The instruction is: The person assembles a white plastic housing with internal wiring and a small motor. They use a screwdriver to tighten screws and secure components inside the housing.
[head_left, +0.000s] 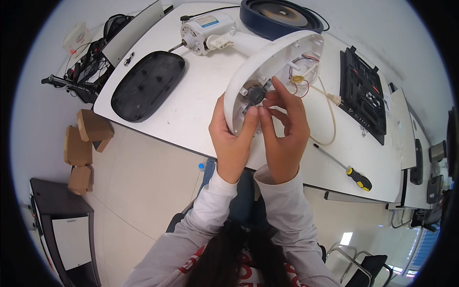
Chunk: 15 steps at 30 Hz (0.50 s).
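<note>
A white fan base (233,91) is tipped up on its edge, its hollow underside facing me. My left hand (229,138) is closed round its near rim, the thumb inside by a black round part (256,95), which looks like a small motor or switch. My right hand (287,129) reaches into the hollow, with thumb and fingers bent close together at that black part. Whatever lies between those fingertips is too small to make out. Red and dark wires (306,60) and a yellow part (297,79) show deeper inside the base. A white motor unit (205,31) joins the base's stem.
A black oval cover (149,86) lies at the left. On the right are an open black tool case (363,95) and a yellow-and-black screwdriver (357,179). A pale cord (333,124) curls beside the base. A dark-blue round part (282,29) stands at the back.
</note>
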{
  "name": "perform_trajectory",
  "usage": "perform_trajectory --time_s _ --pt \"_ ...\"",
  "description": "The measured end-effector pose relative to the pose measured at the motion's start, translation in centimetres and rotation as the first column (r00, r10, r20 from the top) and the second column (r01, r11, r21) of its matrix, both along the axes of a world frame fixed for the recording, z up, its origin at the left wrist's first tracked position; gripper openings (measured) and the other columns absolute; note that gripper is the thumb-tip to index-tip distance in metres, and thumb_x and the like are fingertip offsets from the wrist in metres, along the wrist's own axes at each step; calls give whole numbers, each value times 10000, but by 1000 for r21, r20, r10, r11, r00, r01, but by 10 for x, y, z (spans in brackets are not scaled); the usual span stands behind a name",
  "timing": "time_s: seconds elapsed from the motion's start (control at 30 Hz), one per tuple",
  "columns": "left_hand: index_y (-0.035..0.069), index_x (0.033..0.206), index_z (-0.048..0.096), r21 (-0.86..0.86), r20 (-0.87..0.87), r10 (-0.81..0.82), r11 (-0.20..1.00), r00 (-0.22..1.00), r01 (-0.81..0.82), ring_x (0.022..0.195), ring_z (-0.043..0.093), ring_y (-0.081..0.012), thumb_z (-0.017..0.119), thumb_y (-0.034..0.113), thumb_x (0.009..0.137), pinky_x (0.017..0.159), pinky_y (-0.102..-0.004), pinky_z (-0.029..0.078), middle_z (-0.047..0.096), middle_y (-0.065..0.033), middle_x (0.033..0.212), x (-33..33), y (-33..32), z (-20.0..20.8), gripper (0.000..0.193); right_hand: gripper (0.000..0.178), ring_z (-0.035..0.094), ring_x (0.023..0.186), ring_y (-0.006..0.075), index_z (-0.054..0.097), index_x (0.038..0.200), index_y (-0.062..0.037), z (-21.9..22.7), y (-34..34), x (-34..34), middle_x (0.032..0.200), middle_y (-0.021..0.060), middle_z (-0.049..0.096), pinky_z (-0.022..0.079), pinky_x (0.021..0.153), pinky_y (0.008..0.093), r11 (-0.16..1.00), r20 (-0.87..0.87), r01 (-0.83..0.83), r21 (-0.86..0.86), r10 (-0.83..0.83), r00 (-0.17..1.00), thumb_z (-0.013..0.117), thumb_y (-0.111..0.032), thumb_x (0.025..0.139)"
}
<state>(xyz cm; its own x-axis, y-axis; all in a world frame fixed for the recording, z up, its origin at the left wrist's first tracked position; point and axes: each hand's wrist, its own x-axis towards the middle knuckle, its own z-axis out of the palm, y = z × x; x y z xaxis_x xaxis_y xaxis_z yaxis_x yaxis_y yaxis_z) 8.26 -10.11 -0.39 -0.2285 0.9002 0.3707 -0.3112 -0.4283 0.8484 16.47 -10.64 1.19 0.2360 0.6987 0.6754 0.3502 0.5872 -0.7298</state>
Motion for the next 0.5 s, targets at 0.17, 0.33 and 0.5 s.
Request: perform_trajectory --time_s 0.17,0.33,0.5 --pt "-13 1079 529 12 -28 56 998 998 -56 863 524 -115 656 107 780 762 -243 420 575 -60 957 3 4 7 346 431 564 885 140 535 1202 -56 6 -3 4 979 64 570 475 708 239 1000 72 -12 -21 13 997 536 53 785" --pt "-12 1053 539 9 -36 94 996 995 -93 857 518 -112 672 136 785 759 -235 415 578 -54 944 3 3 6 334 433 567 881 146 536 1201 -51 6 -3 4 976 77 574 474 708 248 999 37 -43 -25 44 998 531 52 781" --pt "-9 1056 539 27 -74 142 990 987 -141 863 530 -119 671 121 789 767 -243 423 581 -59 960 8 5 1 325 449 569 874 164 515 1210 -26 2 -6 6 996 102 585 479 715 259 999 24 -47 -7 47 999 539 51 769"
